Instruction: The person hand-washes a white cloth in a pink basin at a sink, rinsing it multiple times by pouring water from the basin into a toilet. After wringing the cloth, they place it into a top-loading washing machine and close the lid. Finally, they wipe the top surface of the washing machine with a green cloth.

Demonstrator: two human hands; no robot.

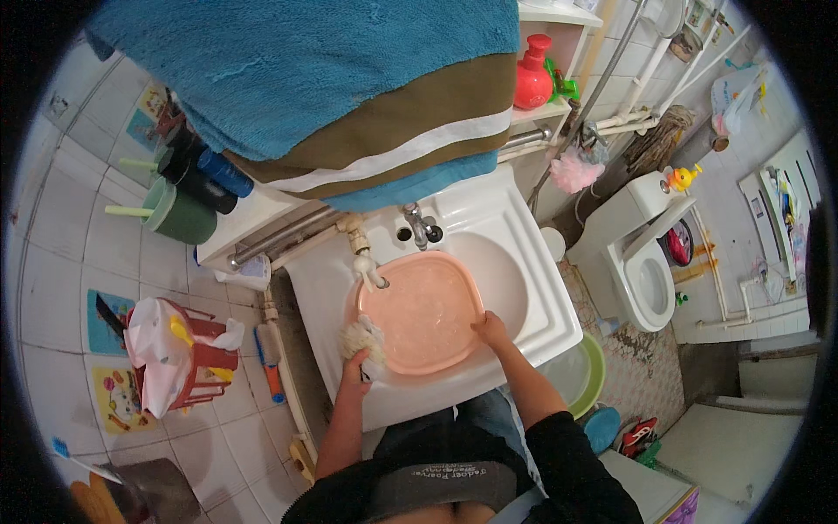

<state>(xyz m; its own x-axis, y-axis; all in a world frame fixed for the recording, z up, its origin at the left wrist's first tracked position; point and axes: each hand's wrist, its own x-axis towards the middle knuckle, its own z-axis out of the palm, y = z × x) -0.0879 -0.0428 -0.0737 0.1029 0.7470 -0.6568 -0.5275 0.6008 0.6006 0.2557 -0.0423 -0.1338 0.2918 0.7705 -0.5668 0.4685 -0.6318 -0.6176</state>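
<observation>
A pink plastic basin (425,314) with water in it rests on the white washbasin (524,268), partly over the bowl. My right hand (492,329) grips the basin's right rim. At its lower left rim, my left hand (355,373) holds a cream-coloured, fluffy cloth-like thing (360,340); its exact kind I cannot tell. A white plastic tap (366,268) reaches over the basin's upper left edge, and a chrome faucet (416,226) stands just behind the rim.
A blue towel (366,72) hangs in front of the wall shelf. On the left are a green cup (180,209), a red basket (209,354) and a hairbrush (268,360). At right stand a toilet (648,281) and a green-rimmed tub (597,373) on the floor.
</observation>
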